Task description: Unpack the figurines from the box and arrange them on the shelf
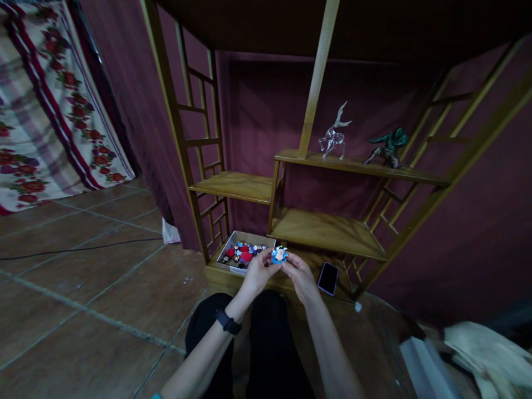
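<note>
Here, the fingers of my left hand (259, 268) and right hand (300, 271) pinch 1 small blue-and-white figurine (279, 254) between them, before the bottom shelf (319, 259). Just left sits an open box (254, 238) of colourful figures (246, 257); a phone (328, 278) lies to the right.
</note>
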A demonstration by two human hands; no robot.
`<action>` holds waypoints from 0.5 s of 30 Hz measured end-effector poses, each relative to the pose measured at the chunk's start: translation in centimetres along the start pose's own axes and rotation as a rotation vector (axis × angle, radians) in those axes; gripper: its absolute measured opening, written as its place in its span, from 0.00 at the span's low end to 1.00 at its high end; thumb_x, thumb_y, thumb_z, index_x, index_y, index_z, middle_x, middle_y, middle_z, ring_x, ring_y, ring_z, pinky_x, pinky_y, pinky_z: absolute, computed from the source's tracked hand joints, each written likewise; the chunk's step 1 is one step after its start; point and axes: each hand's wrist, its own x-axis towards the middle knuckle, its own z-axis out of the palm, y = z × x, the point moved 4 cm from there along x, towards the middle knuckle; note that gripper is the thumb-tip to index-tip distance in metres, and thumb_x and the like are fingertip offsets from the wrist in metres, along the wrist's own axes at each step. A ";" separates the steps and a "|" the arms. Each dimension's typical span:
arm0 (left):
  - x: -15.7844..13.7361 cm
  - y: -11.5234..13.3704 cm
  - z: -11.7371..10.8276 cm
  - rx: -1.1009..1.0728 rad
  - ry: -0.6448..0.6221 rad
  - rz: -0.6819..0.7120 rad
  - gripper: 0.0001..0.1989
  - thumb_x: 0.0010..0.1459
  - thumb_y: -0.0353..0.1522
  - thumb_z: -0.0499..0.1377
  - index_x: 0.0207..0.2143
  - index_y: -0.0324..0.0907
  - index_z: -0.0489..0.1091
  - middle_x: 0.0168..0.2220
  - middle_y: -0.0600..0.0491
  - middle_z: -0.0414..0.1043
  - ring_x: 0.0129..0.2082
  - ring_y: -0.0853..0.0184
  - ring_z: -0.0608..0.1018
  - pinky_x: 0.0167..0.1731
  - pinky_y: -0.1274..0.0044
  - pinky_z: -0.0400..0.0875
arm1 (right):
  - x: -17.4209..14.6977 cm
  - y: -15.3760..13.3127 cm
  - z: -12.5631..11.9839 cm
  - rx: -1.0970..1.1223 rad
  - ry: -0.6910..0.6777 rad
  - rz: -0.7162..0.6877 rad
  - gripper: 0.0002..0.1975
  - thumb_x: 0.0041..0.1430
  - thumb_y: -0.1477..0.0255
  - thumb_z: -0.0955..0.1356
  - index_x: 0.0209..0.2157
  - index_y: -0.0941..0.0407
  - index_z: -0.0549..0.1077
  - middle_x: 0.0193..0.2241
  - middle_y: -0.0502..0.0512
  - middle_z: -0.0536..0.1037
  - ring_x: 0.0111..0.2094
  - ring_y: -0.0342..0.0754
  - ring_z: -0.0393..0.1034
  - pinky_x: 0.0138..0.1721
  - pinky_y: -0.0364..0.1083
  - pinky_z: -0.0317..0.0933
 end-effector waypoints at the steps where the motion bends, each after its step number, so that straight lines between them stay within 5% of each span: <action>1: 0.2 -0.3 0.5 0.006 -0.011 0.002 0.25 0.36 0.23 0.66 0.41 0.39 0.70 0.33 0.52 0.75 0.30 0.69 0.75 0.33 0.80 0.69 | -0.1 -0.3 -0.5 -0.006 0.006 -0.002 0.21 0.42 0.68 0.72 0.42 0.54 0.72 0.43 0.55 0.76 0.45 0.51 0.68 0.48 0.51 0.60; 7: 0.7 -0.7 2.1 0.017 -0.007 -0.026 0.26 0.35 0.22 0.66 0.42 0.40 0.71 0.31 0.52 0.75 0.30 0.67 0.75 0.33 0.79 0.69 | -0.2 -1.4 -2.2 -0.054 0.006 -0.035 0.20 0.44 0.68 0.71 0.42 0.55 0.72 0.42 0.55 0.76 0.44 0.51 0.69 0.49 0.52 0.59; 15: 2.3 0.1 0.3 0.188 -0.030 0.108 0.26 0.39 0.25 0.66 0.44 0.42 0.70 0.37 0.50 0.75 0.36 0.65 0.75 0.40 0.77 0.68 | 1.9 -1.5 -0.8 -0.118 -0.024 -0.048 0.19 0.43 0.67 0.72 0.41 0.54 0.72 0.40 0.54 0.77 0.41 0.50 0.70 0.45 0.49 0.62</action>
